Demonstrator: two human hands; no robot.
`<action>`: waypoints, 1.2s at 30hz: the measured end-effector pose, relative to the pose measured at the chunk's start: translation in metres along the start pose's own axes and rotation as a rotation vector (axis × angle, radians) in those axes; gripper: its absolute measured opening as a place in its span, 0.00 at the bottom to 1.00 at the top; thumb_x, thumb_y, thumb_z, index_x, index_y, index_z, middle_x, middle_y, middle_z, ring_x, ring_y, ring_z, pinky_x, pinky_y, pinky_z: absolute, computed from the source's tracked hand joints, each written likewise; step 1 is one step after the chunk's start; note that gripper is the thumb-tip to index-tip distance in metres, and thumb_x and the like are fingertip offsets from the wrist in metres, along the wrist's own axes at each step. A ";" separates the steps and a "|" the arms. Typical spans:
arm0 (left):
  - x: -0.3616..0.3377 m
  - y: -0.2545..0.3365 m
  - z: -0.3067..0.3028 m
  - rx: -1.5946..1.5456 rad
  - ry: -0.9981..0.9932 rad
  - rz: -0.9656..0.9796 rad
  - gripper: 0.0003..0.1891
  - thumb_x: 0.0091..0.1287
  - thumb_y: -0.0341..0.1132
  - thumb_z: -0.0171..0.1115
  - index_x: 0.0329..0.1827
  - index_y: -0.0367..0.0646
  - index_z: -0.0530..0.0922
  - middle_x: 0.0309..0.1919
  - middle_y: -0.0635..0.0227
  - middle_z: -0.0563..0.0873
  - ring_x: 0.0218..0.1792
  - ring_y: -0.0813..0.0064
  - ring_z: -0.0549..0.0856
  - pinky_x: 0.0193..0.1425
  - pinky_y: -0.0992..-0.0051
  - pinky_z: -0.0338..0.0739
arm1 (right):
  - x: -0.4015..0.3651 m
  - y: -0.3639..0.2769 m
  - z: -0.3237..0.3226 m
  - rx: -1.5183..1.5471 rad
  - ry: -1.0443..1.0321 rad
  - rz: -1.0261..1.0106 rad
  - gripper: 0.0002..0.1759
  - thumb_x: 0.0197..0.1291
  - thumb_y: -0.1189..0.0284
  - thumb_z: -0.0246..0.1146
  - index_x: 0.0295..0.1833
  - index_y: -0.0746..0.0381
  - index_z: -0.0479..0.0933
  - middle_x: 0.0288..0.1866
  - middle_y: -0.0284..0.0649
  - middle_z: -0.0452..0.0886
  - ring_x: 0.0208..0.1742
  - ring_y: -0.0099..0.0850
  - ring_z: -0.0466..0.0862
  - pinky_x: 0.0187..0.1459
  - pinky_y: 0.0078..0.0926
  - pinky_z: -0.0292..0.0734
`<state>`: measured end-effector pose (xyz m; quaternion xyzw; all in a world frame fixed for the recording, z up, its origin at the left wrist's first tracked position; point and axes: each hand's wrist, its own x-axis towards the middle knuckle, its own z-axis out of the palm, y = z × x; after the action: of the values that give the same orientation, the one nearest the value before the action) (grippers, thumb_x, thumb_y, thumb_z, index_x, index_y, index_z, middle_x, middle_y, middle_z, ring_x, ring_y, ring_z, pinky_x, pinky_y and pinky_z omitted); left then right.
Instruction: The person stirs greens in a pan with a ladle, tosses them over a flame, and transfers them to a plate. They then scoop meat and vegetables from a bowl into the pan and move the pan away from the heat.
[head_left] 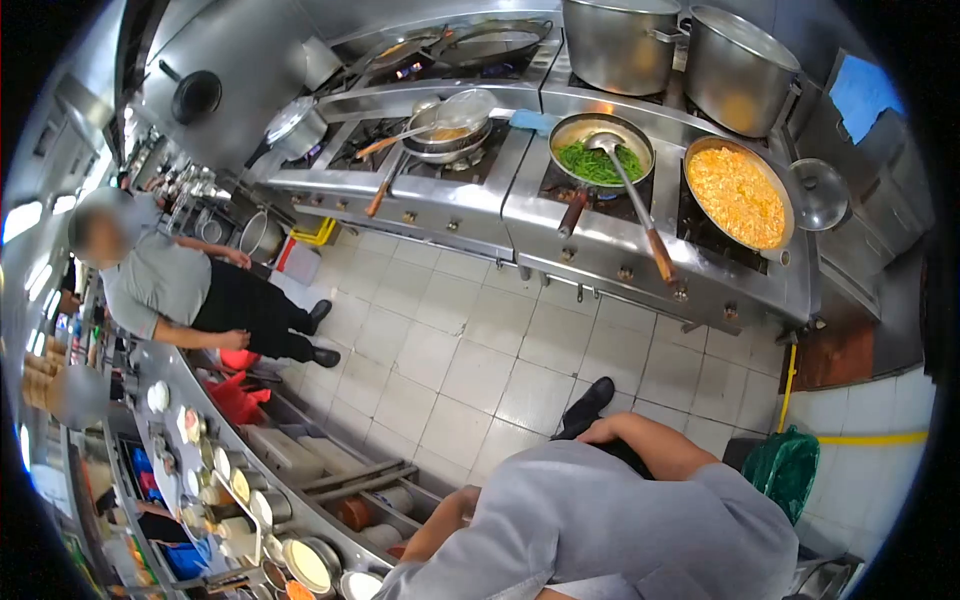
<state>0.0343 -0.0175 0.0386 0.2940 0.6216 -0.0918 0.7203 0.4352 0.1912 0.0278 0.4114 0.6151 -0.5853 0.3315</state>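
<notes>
My right hand (600,430) hangs beside my dark trousers, its fingers mostly hidden. My left hand (468,503) is low near the counter shelves, partly covered by my grey shirt (620,520); whether it holds anything is hidden. Across the floor, a pan (556,168) of chopped green vegetables (585,165) sits on the stove (520,215). A metal ladle (635,205) with a wooden handle rests in it. To its right stands a wide pan (793,225) of orange-yellow food (735,195). Neither hand touches the pans.
Two large pots (620,50) stand behind the pans. At the left burners are a strainer (465,108) and a lidded pot (295,130). Another person (165,285) stands at the left. Food containers (305,562) line the lower-left counter; a green bag (785,470) is at my right.
</notes>
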 end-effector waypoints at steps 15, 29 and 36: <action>-0.045 -0.082 0.001 -0.862 0.199 0.033 0.15 0.68 0.43 0.69 0.46 0.39 0.88 0.44 0.59 0.90 0.49 0.59 0.88 0.56 0.62 0.82 | 0.066 -0.142 0.118 -0.597 0.241 -0.282 0.34 0.67 0.47 0.59 0.74 0.51 0.75 0.69 0.45 0.81 0.70 0.46 0.79 0.69 0.42 0.73; -0.179 0.113 -0.004 -0.046 -0.020 0.666 0.30 0.74 0.56 0.62 0.65 0.38 0.82 0.65 0.58 0.84 0.65 0.64 0.81 0.74 0.67 0.71 | -0.050 -0.309 0.121 -0.801 0.105 -0.720 0.20 0.66 0.61 0.60 0.57 0.58 0.84 0.60 0.48 0.86 0.60 0.45 0.85 0.62 0.41 0.78; -0.180 0.093 0.013 -0.552 -0.228 0.591 0.29 0.74 0.55 0.60 0.62 0.35 0.82 0.57 0.62 0.88 0.54 0.71 0.88 0.62 0.68 0.81 | 0.006 -0.262 0.116 -0.751 0.118 -0.712 0.20 0.66 0.63 0.62 0.59 0.58 0.84 0.58 0.48 0.87 0.59 0.43 0.86 0.60 0.39 0.79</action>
<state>0.0539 0.0093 0.2388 0.2437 0.4280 0.2567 0.8316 0.1900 0.0826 0.1283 0.0617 0.9021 -0.3767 0.2015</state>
